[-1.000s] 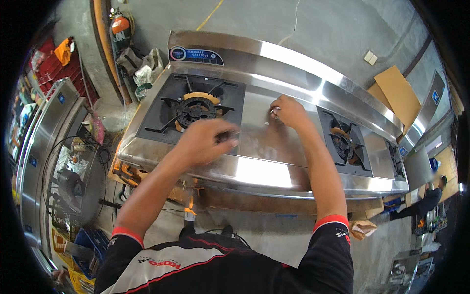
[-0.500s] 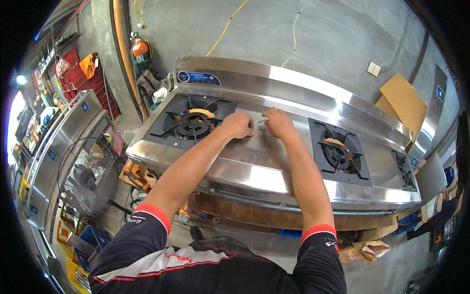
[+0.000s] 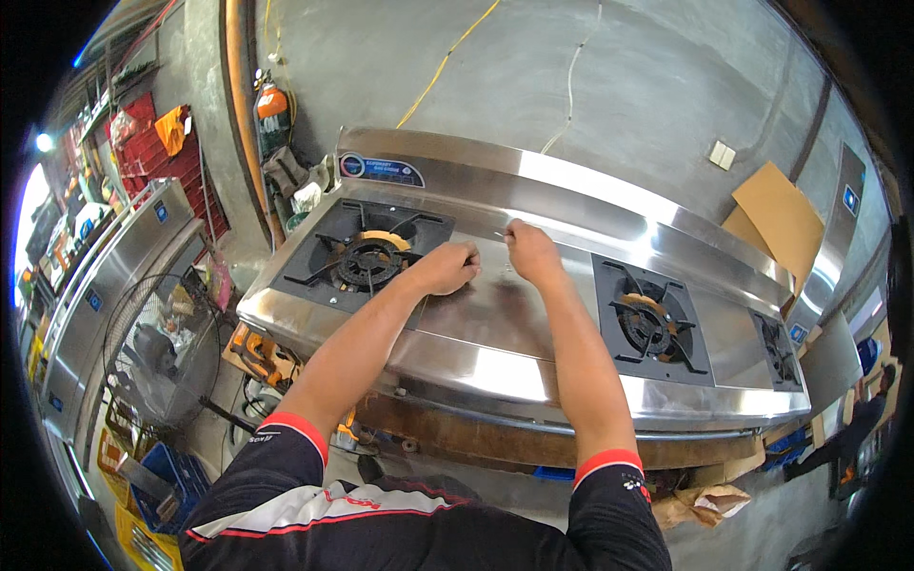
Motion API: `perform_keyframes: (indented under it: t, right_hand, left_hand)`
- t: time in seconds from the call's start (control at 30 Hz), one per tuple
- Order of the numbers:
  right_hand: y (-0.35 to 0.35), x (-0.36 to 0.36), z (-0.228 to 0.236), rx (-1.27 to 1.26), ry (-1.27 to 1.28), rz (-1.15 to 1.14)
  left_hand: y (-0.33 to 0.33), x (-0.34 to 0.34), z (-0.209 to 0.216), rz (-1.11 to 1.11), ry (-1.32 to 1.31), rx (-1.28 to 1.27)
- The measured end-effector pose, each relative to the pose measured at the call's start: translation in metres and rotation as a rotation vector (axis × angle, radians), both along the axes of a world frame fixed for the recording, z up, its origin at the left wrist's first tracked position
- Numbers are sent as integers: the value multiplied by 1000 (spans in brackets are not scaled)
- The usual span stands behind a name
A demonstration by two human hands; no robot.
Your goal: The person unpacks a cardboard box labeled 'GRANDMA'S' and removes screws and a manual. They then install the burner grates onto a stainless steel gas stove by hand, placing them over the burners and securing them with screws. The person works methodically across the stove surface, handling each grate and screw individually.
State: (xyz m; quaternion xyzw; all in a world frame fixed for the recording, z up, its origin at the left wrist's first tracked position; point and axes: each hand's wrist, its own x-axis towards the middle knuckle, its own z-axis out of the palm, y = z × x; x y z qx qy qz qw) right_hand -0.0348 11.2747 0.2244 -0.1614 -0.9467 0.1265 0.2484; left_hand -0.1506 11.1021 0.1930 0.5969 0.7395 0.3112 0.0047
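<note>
The steel stove (image 3: pixel 500 319) lay across the middle, its backsplash (image 3: pixel 571 176) on the far side. Above its bare panel, the left hand (image 3: pixel 449 268) had curled fingers, just right of the left burner (image 3: pixel 369 265); whether they gripped anything could not be told. The right hand (image 3: pixel 531 251) was bent inward, a tiny pale sliver at its fingertips, its grip unclear. Both forearms hid parts of the near edge. A wire fan (image 3: pixel 157 352) stood left, cardboard (image 3: pixel 776 221) far right.
</note>
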Motion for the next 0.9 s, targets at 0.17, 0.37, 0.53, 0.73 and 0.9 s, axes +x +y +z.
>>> perform_keyframes:
  t: [0.17, 0.37, 0.53, 0.73, 0.9]
  right_hand:
    - [-16, 18, 2, -388, 34, 175]
    - [-24, 23, 17, -898, 169, 305]
    - [-26, 24, 22, -866, 206, 336]
    - [-33, 26, 22, -843, 239, 356]
    - [-43, 27, 23, -662, 283, 309]
  left_hand:
    - [5, -9, 12, -159, -922, 328]
    - [-2, -7, 24, -209, -1170, 394]
    - [-1, -7, 19, -300, -1290, 443]
    - [3, -4, 14, -317, -1390, 535]
    - [-2, 10, 24, -80, -983, 467]
